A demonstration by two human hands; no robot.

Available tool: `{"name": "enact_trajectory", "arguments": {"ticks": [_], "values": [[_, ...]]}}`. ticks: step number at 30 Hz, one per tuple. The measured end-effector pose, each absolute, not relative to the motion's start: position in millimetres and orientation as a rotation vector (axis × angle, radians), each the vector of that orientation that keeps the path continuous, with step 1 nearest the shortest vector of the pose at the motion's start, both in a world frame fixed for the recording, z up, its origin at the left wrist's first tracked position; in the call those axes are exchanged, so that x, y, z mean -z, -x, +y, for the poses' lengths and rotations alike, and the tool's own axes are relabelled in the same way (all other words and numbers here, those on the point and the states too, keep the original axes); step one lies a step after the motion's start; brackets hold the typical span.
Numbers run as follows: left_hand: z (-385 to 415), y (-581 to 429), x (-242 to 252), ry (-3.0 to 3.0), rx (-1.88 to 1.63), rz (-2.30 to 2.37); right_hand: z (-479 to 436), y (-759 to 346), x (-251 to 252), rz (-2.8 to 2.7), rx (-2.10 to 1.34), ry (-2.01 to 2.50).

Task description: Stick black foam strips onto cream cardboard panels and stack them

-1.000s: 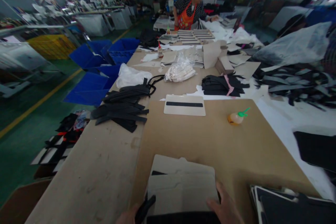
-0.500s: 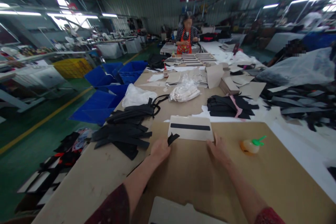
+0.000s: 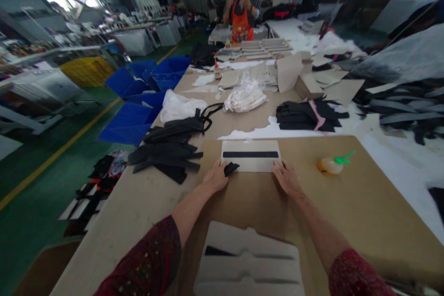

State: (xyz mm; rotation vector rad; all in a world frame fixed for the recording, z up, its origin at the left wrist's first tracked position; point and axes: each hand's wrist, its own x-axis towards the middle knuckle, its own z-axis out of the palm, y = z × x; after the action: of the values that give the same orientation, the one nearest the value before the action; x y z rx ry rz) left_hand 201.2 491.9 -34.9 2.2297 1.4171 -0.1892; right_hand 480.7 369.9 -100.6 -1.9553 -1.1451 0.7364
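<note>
A pale rectangular board point(image 3: 249, 165) with a black strip point(image 3: 250, 154) across it lies flat on the brown sheet point(image 3: 256, 199). My left hand point(image 3: 215, 176) is at the board's lower left corner, its fingers closed on a short black strip piece point(image 3: 231, 169). At the lower right corner, my right hand point(image 3: 286, 177) touches the board with its fingers apart. Nearer to me are several overlapping pale boards point(image 3: 249, 263), one with a black strip partly showing. A glue bottle with a green nozzle point(image 3: 332, 165) lies to the right of my right hand.
Black strips point(image 3: 169, 148) are heaped on the left; a tied black bundle point(image 3: 308, 115) lies right of centre. Beyond are a clear plastic bag point(image 3: 244, 97) and a red-tipped bottle point(image 3: 217, 72). Blue bins point(image 3: 128, 122) stand left. A person in an orange apron point(image 3: 242, 23) is across the table.
The view has tipped downward, showing more of the near boards. Both hands now rest closer against the board's lower corners, and the board lies straighter. The person opposite has raised their hands.
</note>
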Motion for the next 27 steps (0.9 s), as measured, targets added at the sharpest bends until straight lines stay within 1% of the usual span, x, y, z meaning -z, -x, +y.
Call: {"name": "enact_trajectory", "arguments": {"ticks": [4, 9, 16, 20, 22, 24, 27], "values": [[448.9, -161.3, 33.9, -2.221, 0.218, 1.326, 301.9, -461.8, 107.4, -1.253, -0.71, 2.047], [404.6, -127.2, 28.5, -2.239, 0.226, 1.232, 231.4, -435.4, 105.1, -1.453, -0.525, 2.155], [387.1, -113.8, 16.3, -2.246, 0.238, 1.182, 191.5, -410.6, 100.3, -1.476, -0.497, 2.182], [372.6, -97.0, -11.8, -2.191, 0.214, 1.383, 159.7, -402.8, 83.8, -1.317, -0.531, 2.115], [344.0, -81.4, -29.1, -2.137, 0.261, 1.48, 130.5, -395.1, 72.2, -1.224, -0.522, 2.11], [299.9, -64.3, -40.6, -2.097, 0.327, 1.48, 93.9, -382.6, 63.5, -1.194, -0.494, 2.126], [223.6, -41.6, -34.7, -2.006, 0.433, 1.414, 36.6, -356.3, 65.4, -1.208, -0.431, 2.169]]}}
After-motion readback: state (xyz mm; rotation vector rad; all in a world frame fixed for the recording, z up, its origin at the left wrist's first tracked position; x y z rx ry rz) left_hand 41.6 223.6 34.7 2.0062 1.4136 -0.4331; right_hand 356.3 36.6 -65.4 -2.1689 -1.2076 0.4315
